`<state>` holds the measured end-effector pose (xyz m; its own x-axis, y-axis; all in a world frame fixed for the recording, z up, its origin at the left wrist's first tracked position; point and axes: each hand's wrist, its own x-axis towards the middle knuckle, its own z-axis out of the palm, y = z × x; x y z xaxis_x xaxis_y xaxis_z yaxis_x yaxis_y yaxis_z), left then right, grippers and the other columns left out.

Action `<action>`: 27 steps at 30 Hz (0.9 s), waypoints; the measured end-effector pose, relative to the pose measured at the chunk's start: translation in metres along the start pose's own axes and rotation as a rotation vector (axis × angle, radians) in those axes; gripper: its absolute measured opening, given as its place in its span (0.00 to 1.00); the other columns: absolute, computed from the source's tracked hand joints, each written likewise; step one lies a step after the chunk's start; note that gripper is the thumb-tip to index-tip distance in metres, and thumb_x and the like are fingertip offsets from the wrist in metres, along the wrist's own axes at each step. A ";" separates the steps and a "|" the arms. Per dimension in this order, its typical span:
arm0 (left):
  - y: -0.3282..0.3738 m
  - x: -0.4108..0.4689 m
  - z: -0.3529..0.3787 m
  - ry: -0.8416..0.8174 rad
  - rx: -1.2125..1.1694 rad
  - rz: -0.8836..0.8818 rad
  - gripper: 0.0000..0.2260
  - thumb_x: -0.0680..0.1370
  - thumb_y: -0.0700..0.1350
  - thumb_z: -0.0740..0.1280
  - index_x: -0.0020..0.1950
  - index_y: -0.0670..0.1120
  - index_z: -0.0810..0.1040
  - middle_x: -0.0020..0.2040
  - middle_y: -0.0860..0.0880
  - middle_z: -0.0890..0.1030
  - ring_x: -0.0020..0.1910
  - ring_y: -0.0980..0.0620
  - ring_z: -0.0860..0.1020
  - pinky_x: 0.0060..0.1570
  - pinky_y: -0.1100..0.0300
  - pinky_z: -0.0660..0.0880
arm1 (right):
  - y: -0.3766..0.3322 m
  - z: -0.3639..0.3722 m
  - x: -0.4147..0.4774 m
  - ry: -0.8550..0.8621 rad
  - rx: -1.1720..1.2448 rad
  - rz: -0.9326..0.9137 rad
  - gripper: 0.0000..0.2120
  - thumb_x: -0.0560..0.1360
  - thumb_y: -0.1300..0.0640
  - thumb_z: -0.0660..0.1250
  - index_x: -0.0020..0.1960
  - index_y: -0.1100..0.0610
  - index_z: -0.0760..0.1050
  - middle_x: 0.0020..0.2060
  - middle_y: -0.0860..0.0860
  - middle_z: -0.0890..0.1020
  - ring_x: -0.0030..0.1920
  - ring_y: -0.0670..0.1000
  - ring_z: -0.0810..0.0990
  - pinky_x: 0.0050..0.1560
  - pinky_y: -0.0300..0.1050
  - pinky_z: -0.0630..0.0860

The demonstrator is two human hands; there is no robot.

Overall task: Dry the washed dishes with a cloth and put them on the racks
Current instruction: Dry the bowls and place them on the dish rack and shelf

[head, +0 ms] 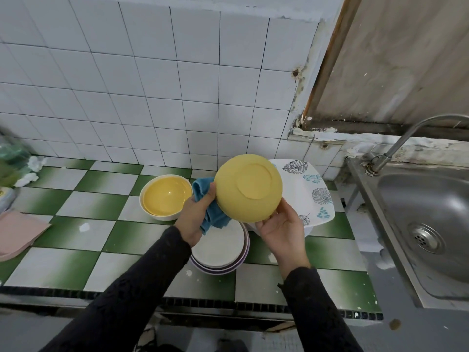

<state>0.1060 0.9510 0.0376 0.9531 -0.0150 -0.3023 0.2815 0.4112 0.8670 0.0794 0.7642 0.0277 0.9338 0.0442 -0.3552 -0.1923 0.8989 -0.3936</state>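
The right hand (281,232) cups the yellow bowl (248,188) from its 5 o'clock side, with the thumb up on the outer wall and the fingers curled behind the rim. The left hand (195,217) clutches a blue cloth (212,214) bunched in the palm. Its thumb lies against the bowl's wall at 9 o'clock, so cloth and bowl touch there.

The bowl is held in the air above the counter (76,224), tipped so its flat round foot faces the camera and its mouth faces away toward the tiled wall (152,85). Being round, it shows no long axis. The cloth runs roughly from 12 to 6 through the left fist.

Directly under the hands, at the bowl's 6 to 7 o'clock, a stack of pale plates (223,252) sits partly hidden by the left wrist and the cloth. At 9 o'clock a second yellow bowl (166,198) stands mouth up, nested in a white one. At 3 o'clock, behind the held bowl and partly covered by it, is a white leaf-patterned plate (311,196).

Farther toward 3 o'clock are a steel sink (431,224) and its tap (406,141). Far out at 9 o'clock lie a pink pad (17,232) and crumpled tissue (31,174).
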 end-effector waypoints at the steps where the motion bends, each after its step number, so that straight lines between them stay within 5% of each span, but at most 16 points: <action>1: -0.004 0.001 -0.001 0.077 0.049 0.025 0.20 0.77 0.54 0.66 0.66 0.45 0.75 0.58 0.42 0.82 0.56 0.42 0.82 0.46 0.51 0.81 | -0.003 0.003 -0.001 -0.030 0.027 -0.035 0.19 0.84 0.56 0.55 0.54 0.55 0.86 0.54 0.55 0.86 0.50 0.57 0.87 0.39 0.55 0.84; 4: -0.014 0.001 0.000 0.275 0.130 0.083 0.20 0.80 0.57 0.62 0.69 0.49 0.72 0.62 0.45 0.79 0.59 0.44 0.78 0.53 0.51 0.79 | -0.010 0.012 -0.001 -0.074 0.034 -0.112 0.20 0.86 0.55 0.53 0.57 0.53 0.85 0.58 0.54 0.85 0.55 0.56 0.85 0.48 0.60 0.84; 7: -0.012 -0.010 0.016 0.260 0.230 0.228 0.15 0.82 0.55 0.60 0.68 0.52 0.70 0.57 0.53 0.77 0.55 0.55 0.76 0.50 0.61 0.76 | -0.007 0.015 0.003 -0.064 -0.075 -0.145 0.15 0.85 0.55 0.55 0.68 0.53 0.73 0.63 0.53 0.82 0.59 0.53 0.83 0.57 0.58 0.82; 9: -0.012 -0.020 0.028 0.116 0.353 0.334 0.08 0.84 0.48 0.59 0.62 0.55 0.70 0.54 0.56 0.76 0.50 0.62 0.76 0.46 0.70 0.74 | 0.000 0.019 0.004 -0.069 -0.205 -0.143 0.16 0.85 0.56 0.56 0.71 0.56 0.70 0.62 0.54 0.81 0.55 0.51 0.85 0.47 0.53 0.84; 11: -0.015 -0.026 0.036 -0.126 0.587 0.485 0.15 0.84 0.43 0.59 0.66 0.61 0.66 0.65 0.56 0.73 0.60 0.69 0.73 0.56 0.72 0.72 | 0.008 0.023 0.005 -0.069 -0.384 -0.147 0.17 0.85 0.59 0.56 0.73 0.59 0.68 0.61 0.56 0.81 0.54 0.51 0.85 0.46 0.48 0.83; 13: -0.015 -0.022 0.036 -0.323 0.871 0.623 0.26 0.80 0.44 0.59 0.72 0.68 0.56 0.76 0.64 0.57 0.77 0.63 0.54 0.74 0.63 0.57 | 0.014 0.025 0.007 -0.068 -0.604 -0.188 0.17 0.85 0.59 0.57 0.73 0.58 0.69 0.65 0.56 0.80 0.61 0.53 0.82 0.54 0.48 0.82; 15: -0.009 -0.010 0.033 -0.388 1.051 0.685 0.29 0.79 0.45 0.59 0.74 0.66 0.51 0.77 0.67 0.49 0.78 0.61 0.44 0.77 0.58 0.47 | 0.013 0.029 0.005 -0.071 -0.785 -0.236 0.17 0.85 0.57 0.59 0.73 0.53 0.71 0.67 0.52 0.78 0.65 0.52 0.80 0.57 0.45 0.81; 17: 0.001 -0.001 0.033 -0.416 1.102 0.683 0.30 0.80 0.42 0.61 0.76 0.60 0.52 0.77 0.63 0.52 0.78 0.60 0.46 0.76 0.58 0.48 | 0.009 0.030 0.001 -0.095 -0.902 -0.256 0.15 0.84 0.56 0.59 0.69 0.49 0.73 0.65 0.48 0.79 0.64 0.51 0.80 0.56 0.43 0.81; 22: 0.018 0.009 0.038 -0.160 0.829 0.441 0.19 0.83 0.43 0.62 0.74 0.47 0.67 0.67 0.51 0.72 0.64 0.53 0.72 0.68 0.50 0.71 | -0.001 0.028 -0.007 -0.195 -1.123 -0.206 0.11 0.84 0.55 0.61 0.60 0.47 0.80 0.58 0.52 0.84 0.61 0.56 0.81 0.66 0.62 0.76; 27: 0.010 0.003 0.031 -0.332 1.174 0.768 0.27 0.77 0.44 0.62 0.76 0.50 0.64 0.75 0.53 0.65 0.74 0.60 0.56 0.76 0.57 0.54 | 0.003 0.028 -0.006 -0.119 -1.094 -0.243 0.15 0.84 0.60 0.59 0.68 0.53 0.75 0.64 0.53 0.81 0.63 0.55 0.80 0.67 0.59 0.75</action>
<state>0.1150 0.9268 0.0575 0.8433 -0.4135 0.3433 -0.5325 -0.5560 0.6382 0.0820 0.7790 0.0526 0.9941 0.0136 -0.1080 -0.1083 0.0261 -0.9938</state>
